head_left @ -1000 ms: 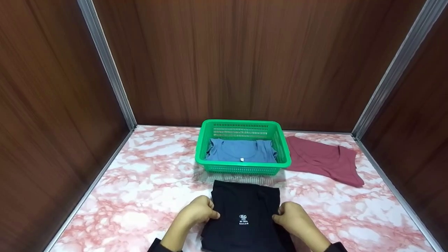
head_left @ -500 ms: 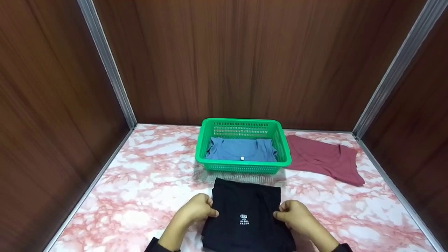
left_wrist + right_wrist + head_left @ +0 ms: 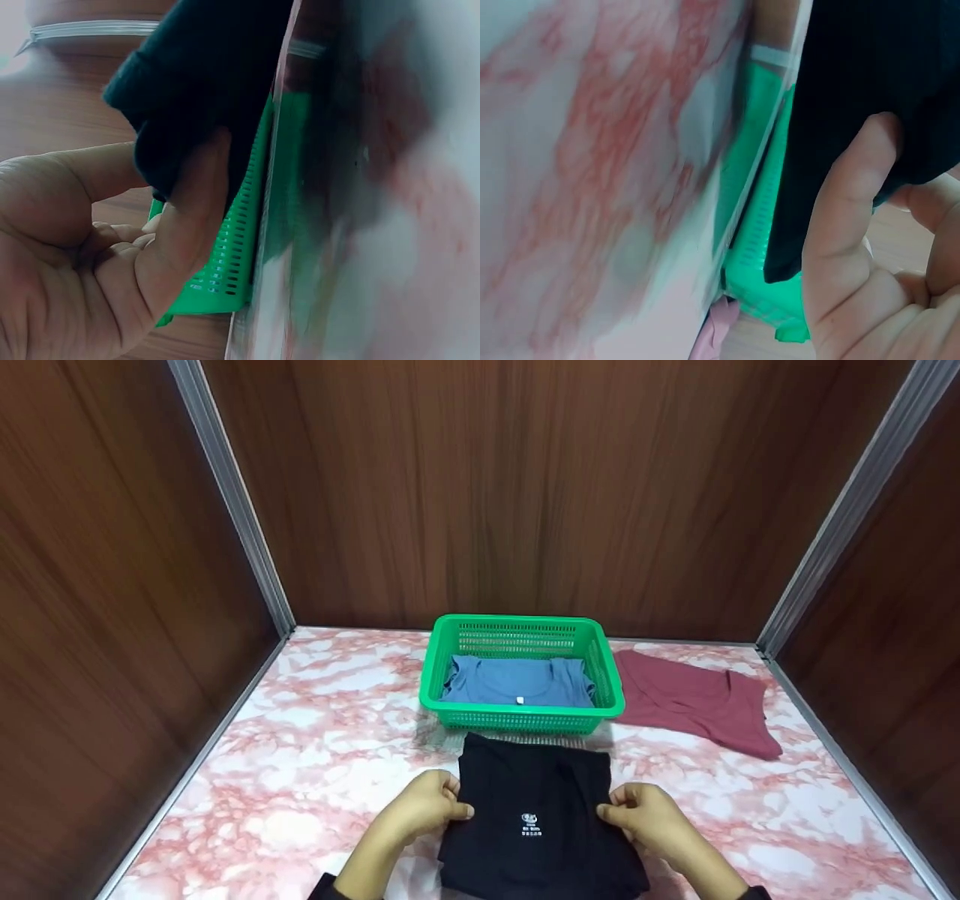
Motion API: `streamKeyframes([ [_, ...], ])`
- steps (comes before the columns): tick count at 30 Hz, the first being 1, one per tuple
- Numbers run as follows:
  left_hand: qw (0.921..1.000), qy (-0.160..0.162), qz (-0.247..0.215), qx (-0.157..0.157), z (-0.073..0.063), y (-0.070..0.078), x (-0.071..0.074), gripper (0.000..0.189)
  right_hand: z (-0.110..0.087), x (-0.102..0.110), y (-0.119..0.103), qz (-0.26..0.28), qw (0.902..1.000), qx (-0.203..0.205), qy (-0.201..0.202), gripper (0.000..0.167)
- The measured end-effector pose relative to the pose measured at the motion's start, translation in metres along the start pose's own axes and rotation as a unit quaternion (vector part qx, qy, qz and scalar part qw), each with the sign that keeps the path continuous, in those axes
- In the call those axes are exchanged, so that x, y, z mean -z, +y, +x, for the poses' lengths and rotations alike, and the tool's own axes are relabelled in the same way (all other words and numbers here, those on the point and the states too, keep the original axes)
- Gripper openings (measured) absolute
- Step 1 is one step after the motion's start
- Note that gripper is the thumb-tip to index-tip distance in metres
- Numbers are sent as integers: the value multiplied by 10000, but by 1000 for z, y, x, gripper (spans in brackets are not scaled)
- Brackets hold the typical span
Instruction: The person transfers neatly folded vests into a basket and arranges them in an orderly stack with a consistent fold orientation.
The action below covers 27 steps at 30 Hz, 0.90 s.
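Note:
A folded black garment (image 3: pixel 525 787) with a small white print lies in front of the basket in the head view. My left hand (image 3: pixel 427 804) pinches its left edge between thumb and fingers; the left wrist view has the dark cloth (image 3: pixel 202 82) between them. At the opposite edge, my right hand (image 3: pixel 646 815) pinches the cloth in the same way, and the right wrist view shows the black fabric (image 3: pixel 855 82) held between thumb and finger. Both edges look slightly raised off the tabletop in the wrist views. The garment's underside is hidden.
Just beyond the garment stands a green plastic basket (image 3: pixel 525 720) with a folded blue top (image 3: pixel 517 679) inside. A maroon top (image 3: pixel 694 701) lies on the marbled table (image 3: pixel 300 780) to its right. Brown wood-look panels (image 3: pixel 480 495) enclose the back and sides.
Both hands and the black garment have shifted slightly away from me and to the right, closer to the basket. The basket and the other tops have stayed put.

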<state>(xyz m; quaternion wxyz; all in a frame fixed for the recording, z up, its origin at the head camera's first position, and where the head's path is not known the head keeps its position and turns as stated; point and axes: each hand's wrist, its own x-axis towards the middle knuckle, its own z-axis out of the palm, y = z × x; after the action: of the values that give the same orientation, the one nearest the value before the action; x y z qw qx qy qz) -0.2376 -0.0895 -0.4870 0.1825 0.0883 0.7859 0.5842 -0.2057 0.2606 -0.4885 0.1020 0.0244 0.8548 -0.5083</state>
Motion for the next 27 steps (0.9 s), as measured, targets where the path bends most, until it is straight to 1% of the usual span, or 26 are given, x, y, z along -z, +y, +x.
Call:
streamKeyframes([
  [8,9998,163,42,120,-8,5,-1,25,-1,11,1,120,9998,113,-111,28],
  [13,9997,168,7,169,-12,12,1,28,-4,16,-5,224,9994,189,-201,29],
  [18,9998,150,-87,3,-14,17,3,27,-5,21,-11,414,9986,256,-219,30],
  [22,9997,175,-72,-124,-14,21,6,24,-5,22,-14,525,9979,310,-205,30],
  [27,9995,205,-78,-230,-16,25,9,25,-4,23,-16,589,9978,283,-123,30],
])
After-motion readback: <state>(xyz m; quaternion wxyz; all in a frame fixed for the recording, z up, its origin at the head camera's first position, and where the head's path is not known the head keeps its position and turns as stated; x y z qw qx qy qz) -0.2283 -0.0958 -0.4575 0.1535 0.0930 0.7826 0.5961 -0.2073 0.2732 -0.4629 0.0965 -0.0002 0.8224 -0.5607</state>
